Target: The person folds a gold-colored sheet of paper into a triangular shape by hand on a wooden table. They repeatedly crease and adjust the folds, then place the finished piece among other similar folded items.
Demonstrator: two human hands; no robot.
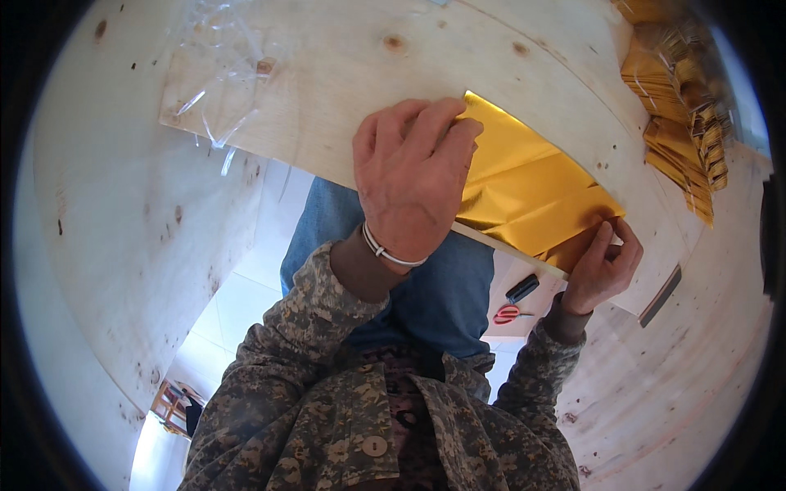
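Note:
A shiny gold foil sheet (524,184) lies folded on a pale wooden board (344,74) near its front edge. My left hand (409,176) presses down on the sheet's left end, fingers curled over its edge. At the sheet's right corner, my right hand (602,266) pinches the foil between thumb and fingers where the board ends. A white band circles my left wrist.
A stack of folded gold foil pieces (679,106) sits at the board's far right. A crumpled clear plastic bag (217,74) lies at the back left. Red-handled scissors (512,313) and a dark object (521,288) rest on a white surface below the board.

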